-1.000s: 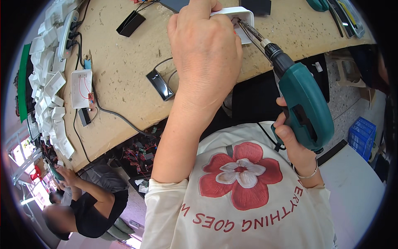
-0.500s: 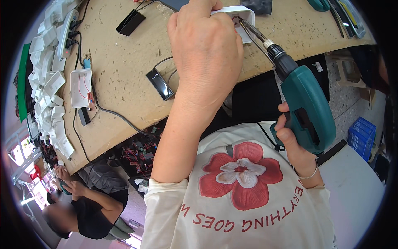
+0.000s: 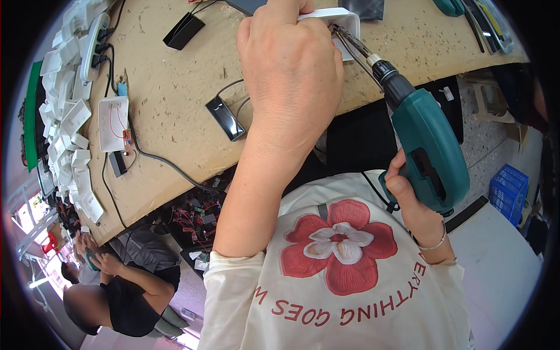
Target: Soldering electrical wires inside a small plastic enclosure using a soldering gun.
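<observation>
Left hand (image 3: 291,76) clamps the white plastic box (image 3: 341,20) steady on the scuffed wooden bench (image 3: 175,87) while right hand (image 3: 411,201), fingers wrapped tight, aims the teal cordless drill (image 3: 429,151) inside it.

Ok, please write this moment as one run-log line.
left hand: holds white plastic housing | right hand: grips green power screwdriver | bit: inside housing

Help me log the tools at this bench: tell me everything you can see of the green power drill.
The green power drill has a glossy teal plastic body, a black chuck collar with a silver ring, and a long thin metal bit. The right hand grips its handle from below. It is held above the bench edge, tilted up and to the left, its bit reaching into the open white plastic housing that the left hand steadies on the wooden bench.
</observation>
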Motion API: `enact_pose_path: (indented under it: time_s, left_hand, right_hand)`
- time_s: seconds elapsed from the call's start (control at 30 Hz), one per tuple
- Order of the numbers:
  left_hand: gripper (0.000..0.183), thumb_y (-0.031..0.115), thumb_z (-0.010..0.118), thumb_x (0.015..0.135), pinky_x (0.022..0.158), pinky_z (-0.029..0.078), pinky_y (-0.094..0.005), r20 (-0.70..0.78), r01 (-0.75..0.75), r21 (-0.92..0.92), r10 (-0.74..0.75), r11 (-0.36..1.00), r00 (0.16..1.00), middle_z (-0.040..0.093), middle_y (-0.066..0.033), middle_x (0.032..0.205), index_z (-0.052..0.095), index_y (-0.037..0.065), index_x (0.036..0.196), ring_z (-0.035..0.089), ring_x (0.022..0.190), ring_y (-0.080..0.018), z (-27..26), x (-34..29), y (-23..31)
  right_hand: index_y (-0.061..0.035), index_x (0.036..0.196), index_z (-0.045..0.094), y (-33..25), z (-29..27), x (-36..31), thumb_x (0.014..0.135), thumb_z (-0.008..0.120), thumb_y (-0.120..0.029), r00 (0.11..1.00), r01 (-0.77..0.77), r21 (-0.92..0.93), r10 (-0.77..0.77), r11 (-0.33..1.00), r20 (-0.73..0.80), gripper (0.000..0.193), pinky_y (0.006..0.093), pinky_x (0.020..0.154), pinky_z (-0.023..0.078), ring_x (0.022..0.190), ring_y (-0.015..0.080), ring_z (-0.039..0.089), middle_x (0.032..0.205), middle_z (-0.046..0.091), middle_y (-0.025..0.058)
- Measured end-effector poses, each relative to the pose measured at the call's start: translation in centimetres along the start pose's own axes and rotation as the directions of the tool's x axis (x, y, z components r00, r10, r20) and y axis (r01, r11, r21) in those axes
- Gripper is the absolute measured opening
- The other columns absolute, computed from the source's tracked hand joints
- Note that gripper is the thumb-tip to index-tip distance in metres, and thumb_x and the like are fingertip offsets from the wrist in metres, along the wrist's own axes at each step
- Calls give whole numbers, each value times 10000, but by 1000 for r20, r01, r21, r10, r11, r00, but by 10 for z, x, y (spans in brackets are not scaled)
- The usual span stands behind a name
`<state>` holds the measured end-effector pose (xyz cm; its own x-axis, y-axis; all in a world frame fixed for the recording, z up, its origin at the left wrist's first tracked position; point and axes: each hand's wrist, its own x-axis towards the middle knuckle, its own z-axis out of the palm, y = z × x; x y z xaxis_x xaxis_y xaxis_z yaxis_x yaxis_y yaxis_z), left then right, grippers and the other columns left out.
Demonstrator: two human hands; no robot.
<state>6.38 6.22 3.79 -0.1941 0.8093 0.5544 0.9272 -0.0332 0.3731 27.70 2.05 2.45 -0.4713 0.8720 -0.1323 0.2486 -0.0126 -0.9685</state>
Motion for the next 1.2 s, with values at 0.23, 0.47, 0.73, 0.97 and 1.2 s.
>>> enact_pose_path:
  time_s: [0.23,0.47,0.73,0.97,1.2]
  left_hand:
    - [104,-2,618,601,736,412,-390,-8,-3,16,3,1000,1000,545,-142,904,563,-24,687,524,817,-323,2,0,-1]
    - [98,-1,619,603,731,411,-391,-18,-11,27,11,1000,1000,545,-139,900,554,-20,675,523,817,-322,2,0,-1]
    - [106,-1,620,604,733,407,-395,-10,9,12,-9,1000,1000,542,-146,905,559,-22,688,520,822,-328,3,-1,0]
    - [108,3,620,607,739,404,-397,3,1,8,-1,1000,1000,542,-146,907,556,-24,690,519,830,-328,1,-1,-1]
    - [102,1,619,609,733,406,-397,-6,6,8,-6,1000,1000,543,-144,906,555,-19,686,519,820,-328,2,0,-1]
  right_hand:
    - [15,1018,600,4,1,2,722,744,-34,996,61,110,-54,992,-66,333,213,626,490,684,84,572,869,629,56]
    - [-3,1089,508,-3,0,3,780,702,-182,999,52,60,-53,997,12,407,221,632,437,724,99,522,982,535,65]
    - [1,1159,480,-1,-3,2,786,694,-180,995,89,47,-91,995,31,467,215,634,450,726,94,531,1081,550,90]
    - [-1,1162,480,-5,-1,2,787,692,-184,999,18,85,-21,996,36,468,215,634,451,723,92,534,1076,555,91]
    - [-2,1170,474,-2,-3,1,789,691,-181,998,44,68,-47,997,49,473,213,634,453,734,92,535,1088,553,99]
